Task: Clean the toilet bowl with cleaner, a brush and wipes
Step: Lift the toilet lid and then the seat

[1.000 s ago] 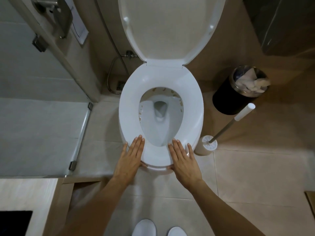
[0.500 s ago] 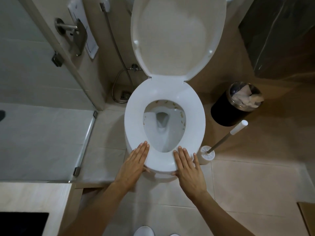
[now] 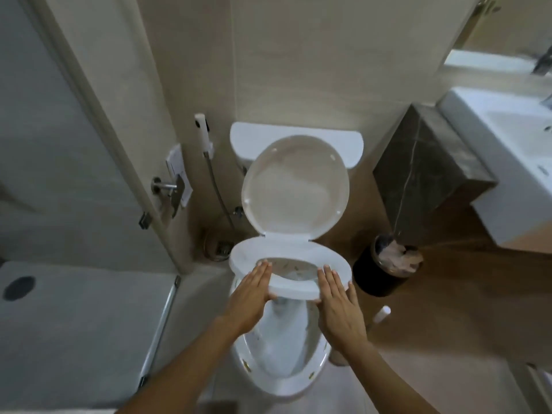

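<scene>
White seat (image 3: 328,258) between both hands

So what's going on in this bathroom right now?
A person is lifting the toilet seat with both bare hands, left hand and right hand on its front edge. The lid is already up and the stained bowl is exposed. The brush handle is untouched beside the black bin.

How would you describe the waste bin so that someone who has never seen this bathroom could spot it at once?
Start at the white toilet bowl in the middle of the room, then look to its right, toward the grey stone-faced cabinet under the sink. On the floor in front of that cabinet stands the waste bin. It is the only round black container, metal-rimmed and stuffed with crumpled tissue.
</scene>
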